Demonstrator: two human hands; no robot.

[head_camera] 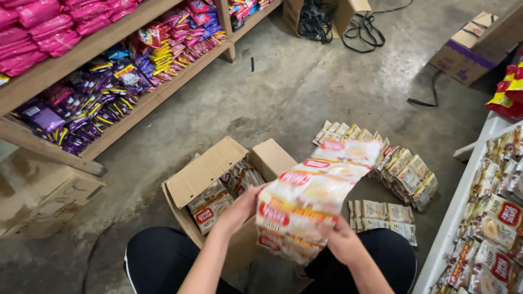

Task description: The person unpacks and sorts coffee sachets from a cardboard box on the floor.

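Above the open cardboard box (218,185) on the concrete floor (305,92), both hands grip a long strip of sachets (313,196) (cream, red and orange): left hand (245,207) at its near edge, right hand (340,239) beneath. More sachets (403,171) lie fanned beside the box. Purple and pink packets fill the wooden shelf (136,103) along the floor's left edge.

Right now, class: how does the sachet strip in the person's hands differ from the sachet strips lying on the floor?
The held strip hangs unfolded and long, gripped by the left hand and right hand; the floor strips lie folded into compact stacks, untouched. The held strip shows its red-and-orange fronts; the floor strips mostly show edges. Both are joined sachets.
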